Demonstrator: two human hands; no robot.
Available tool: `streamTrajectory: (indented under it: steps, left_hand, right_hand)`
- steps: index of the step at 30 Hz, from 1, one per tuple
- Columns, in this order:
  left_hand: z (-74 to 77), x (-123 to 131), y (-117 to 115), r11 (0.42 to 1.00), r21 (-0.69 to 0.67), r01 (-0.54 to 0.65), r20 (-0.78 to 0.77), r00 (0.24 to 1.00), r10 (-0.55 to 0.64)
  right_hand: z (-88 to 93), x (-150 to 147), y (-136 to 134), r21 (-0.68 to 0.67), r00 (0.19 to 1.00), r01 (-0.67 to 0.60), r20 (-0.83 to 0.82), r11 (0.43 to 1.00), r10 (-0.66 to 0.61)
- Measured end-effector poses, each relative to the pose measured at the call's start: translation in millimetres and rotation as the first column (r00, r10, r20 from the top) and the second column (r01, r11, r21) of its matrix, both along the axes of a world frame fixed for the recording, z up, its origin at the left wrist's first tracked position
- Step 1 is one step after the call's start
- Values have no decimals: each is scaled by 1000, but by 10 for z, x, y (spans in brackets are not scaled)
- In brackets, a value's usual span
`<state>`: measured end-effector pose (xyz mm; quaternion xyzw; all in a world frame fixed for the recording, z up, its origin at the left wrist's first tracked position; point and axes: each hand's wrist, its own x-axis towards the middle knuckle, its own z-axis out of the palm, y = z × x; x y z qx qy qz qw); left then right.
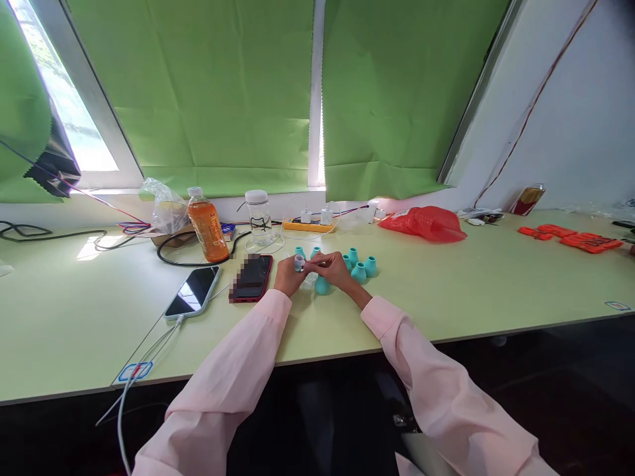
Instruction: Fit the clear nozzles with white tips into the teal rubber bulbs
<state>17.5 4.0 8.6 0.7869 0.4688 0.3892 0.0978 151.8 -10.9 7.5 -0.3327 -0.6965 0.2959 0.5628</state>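
My left hand point(289, 276) is closed around a small clear cup-like piece point(299, 262), held just above the table. My right hand point(333, 268) reaches in from the other side, its thumb and fingers pinched together against that piece; whatever lies between those fingertips is too small to make out. Right below the hands stands a turquoise bulb-shaped piece point(322, 286) with a narrow neck. More of the same kind, such as a turquoise piece point(358, 273), are grouped beside my right hand, and others sit behind both hands. Some clear plastic lies partly hidden under my fingers.
Left of my hands lie a red-edged phone point(253, 278) and a pale phone point(193, 293) with a cable. Behind stand an orange drink bottle point(208, 228), a lidded jar point(258, 221) and a yellow power strip point(308, 227). A red plastic bag point(424, 223) and orange items point(590, 242) lie rightward.
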Motion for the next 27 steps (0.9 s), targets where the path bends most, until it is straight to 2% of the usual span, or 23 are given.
streamTrajectory:
  steps: [5, 14, 27]
  left_hand:
    - [3, 6, -16, 1000, 16, 26, 29, 999, -26]
    - [15, 6, -48, 996, 88, 36, 28, 999, -38]
    - [-1, 16, -35, 981, 192, -1, 46, 999, -8]
  right_hand:
    - [42, 26, -21, -15, 1000, -26, 16, 1000, 26]
    - [21, -6, -38, 18, 999, 0, 45, 1000, -1]
    - [33, -9, -40, 161, 979, 172, 82, 972, -187]
